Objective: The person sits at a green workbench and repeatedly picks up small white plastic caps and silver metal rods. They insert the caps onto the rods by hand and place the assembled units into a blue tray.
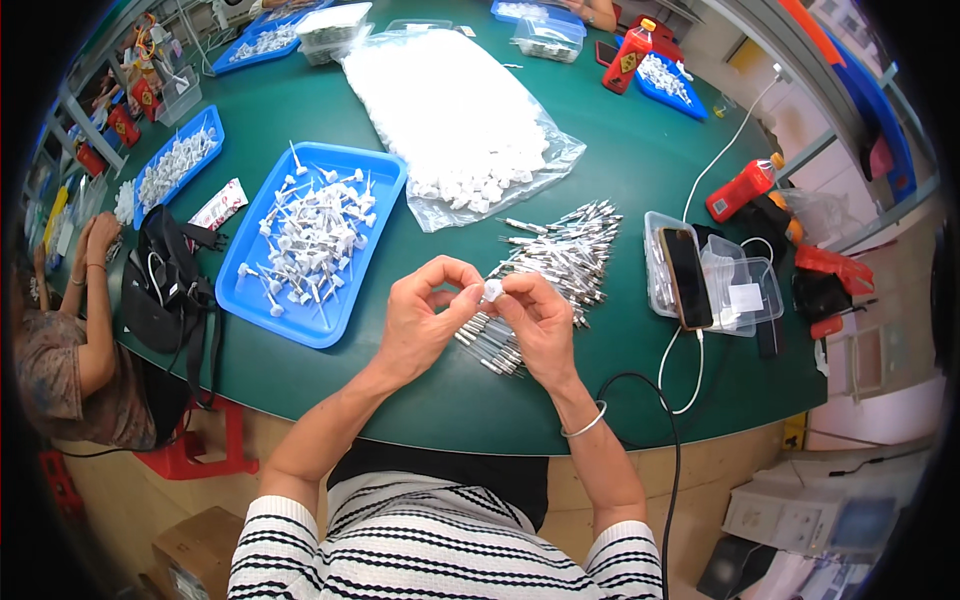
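My left hand (428,312) and my right hand (541,325) meet over the table, thumbs and forefingers pinched together on a small white plastic cap (492,290). Whether a thin rod is also between the fingers is hidden. Just beyond and beneath my hands lies a pile of slim metal-and-white rods (565,255). To the left is a blue tray (337,325) with many white caps on thin stems (315,235). Past my hands lies a clear plastic bag (440,100) full of loose white caps.
On the right, a phone (684,275) rests on clear plastic boxes (735,285), with white cables nearby. Red bottles (742,188) stand on the table. At left are a black bag (165,285), another blue tray (215,125) and a seated person (85,365). A black cable (672,430) hangs beside my right arm.
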